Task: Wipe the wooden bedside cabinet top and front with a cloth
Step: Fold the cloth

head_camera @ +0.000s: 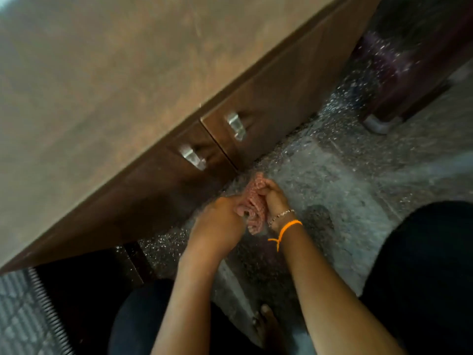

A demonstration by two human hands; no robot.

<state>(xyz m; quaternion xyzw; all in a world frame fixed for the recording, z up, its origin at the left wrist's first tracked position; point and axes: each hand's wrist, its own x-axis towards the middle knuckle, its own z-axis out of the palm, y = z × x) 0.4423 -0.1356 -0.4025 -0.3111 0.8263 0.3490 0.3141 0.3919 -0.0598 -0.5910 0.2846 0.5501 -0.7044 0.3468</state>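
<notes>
Left hand (220, 221) and right hand (275, 198) both closed around bunched pink cloth (252, 207), held between them, above speckled floor (345, 175) and just in front of wooden cabinet (115, 85), not touching it. On right wrist, orange thread (286, 229) and thin bead bracelet (281, 215). Further up, dark cabinet front with two metal handles (192, 156) (236, 125), one on each door, near the middle gap. Broad tilted top, blurred. Bare foot (266, 321) below, between dark knees
</notes>
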